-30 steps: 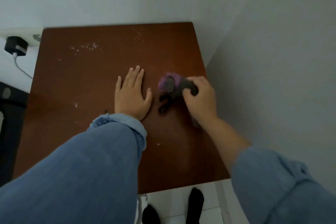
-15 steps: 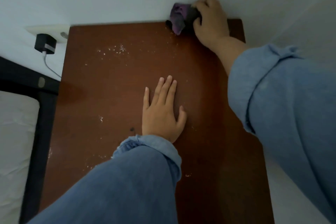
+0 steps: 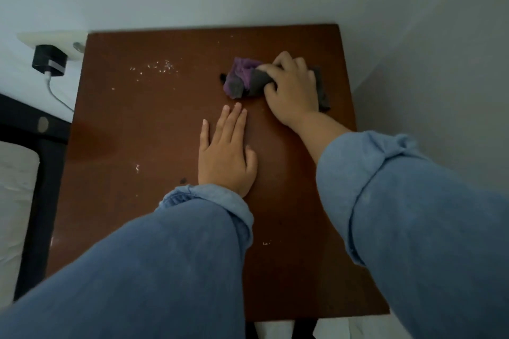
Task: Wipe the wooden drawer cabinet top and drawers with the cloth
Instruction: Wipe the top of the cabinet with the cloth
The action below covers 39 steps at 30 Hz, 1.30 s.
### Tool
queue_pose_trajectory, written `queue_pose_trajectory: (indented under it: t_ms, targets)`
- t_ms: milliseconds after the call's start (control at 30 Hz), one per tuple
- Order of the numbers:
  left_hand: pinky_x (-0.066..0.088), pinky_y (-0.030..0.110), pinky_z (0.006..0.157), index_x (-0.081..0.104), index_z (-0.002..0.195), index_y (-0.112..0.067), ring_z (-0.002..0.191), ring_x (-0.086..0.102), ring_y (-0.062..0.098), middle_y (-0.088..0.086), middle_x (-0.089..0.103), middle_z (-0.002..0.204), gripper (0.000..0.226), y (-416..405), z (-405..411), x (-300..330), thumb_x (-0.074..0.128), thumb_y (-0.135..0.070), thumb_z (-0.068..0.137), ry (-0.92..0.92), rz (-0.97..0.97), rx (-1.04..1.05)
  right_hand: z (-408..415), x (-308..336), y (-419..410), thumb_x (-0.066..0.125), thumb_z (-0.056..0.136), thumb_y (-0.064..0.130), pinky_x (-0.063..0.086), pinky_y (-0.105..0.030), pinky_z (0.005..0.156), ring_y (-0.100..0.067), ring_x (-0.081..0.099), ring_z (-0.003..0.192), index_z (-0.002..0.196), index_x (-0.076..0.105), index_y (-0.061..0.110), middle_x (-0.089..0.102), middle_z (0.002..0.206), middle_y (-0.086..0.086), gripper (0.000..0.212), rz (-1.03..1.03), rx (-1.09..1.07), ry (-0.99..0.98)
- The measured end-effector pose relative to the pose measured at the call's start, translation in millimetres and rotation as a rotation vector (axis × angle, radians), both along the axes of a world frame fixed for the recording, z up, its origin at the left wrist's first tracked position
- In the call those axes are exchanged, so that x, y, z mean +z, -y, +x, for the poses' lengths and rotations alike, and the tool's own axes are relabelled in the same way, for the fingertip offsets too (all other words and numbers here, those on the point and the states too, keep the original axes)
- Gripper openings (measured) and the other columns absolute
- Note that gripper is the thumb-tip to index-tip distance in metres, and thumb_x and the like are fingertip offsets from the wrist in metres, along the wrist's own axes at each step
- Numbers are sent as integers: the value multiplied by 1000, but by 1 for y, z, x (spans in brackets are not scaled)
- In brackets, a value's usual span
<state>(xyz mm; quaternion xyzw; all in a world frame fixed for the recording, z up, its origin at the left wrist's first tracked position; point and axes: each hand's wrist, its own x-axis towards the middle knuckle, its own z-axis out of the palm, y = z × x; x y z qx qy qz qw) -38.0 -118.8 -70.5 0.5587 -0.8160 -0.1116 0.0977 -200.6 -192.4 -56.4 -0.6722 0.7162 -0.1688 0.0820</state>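
The brown wooden cabinet top (image 3: 154,124) fills the middle of the head view, seen from above; its drawers are out of sight. My right hand (image 3: 293,91) grips a bunched purple and grey cloth (image 3: 242,81) and holds it down on the back right part of the top. My left hand (image 3: 225,154) rests flat on the middle of the top, fingers straight and close together. White specks (image 3: 157,67) lie on the back left part, with a few more (image 3: 137,167) nearer the left edge.
White walls (image 3: 429,36) close in behind and to the right of the cabinet. A black charger (image 3: 49,60) with a white cable sits in a wall socket at the back left. A dark bed frame (image 3: 35,201) and white mattress stand on the left.
My right hand has drawn the cloth from the back edge by the wall toward me, onto the back right part of the top. My left hand stays flat in place.
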Motion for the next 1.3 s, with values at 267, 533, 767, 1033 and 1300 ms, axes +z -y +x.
queue_pose_trajectory:
  t_ms: [267, 533, 767, 1033, 1300]
  targets:
    - [0, 46, 119, 20, 151, -17, 148, 5, 17, 1, 18, 159, 62, -1, 2, 1, 33, -20, 91, 72, 3, -48, 20, -1, -106, 47, 87, 23, 32, -37, 85, -25, 43, 107, 119, 60, 26, 49, 114, -1, 34, 16, -61, 40]
    - [-2, 44, 119, 7, 152, -13, 147, -5, 16, 0, 1, 161, 60, -7, 11, 0, 31, -29, 99, 165, 17, -107, 43, 0, -197, 48, 86, 22, 35, -37, 85, -24, 45, 101, 118, 61, 22, 50, 107, -2, 35, 14, -74, 70]
    - [-2, 47, 119, 17, 151, -10, 148, 3, 16, 2, 11, 160, 62, -35, 44, 13, 35, -32, 96, 40, 31, -8, 69, 8, -246, 41, 83, 25, 42, -38, 74, -23, 49, 82, 105, 64, 17, 48, 93, -3, 33, 85, -113, 128]
    - [-2, 47, 119, 16, 151, -10, 148, 3, 16, 3, 11, 160, 61, -10, 83, 10, 30, -36, 98, 53, 25, 96, 52, 46, -117, 41, 95, 18, 37, -31, 67, -23, 55, 84, 91, 59, 17, 59, 92, -7, 19, 161, -370, 819]
    - [3, 42, 120, 23, 150, -14, 147, 7, 12, -2, 18, 159, 65, -6, 83, -1, 25, -40, 91, 8, -23, 149, 39, 61, 62, 37, 95, 16, 39, -21, 70, -18, 52, 90, 108, 53, 13, 55, 101, -7, 21, -75, -103, 495]
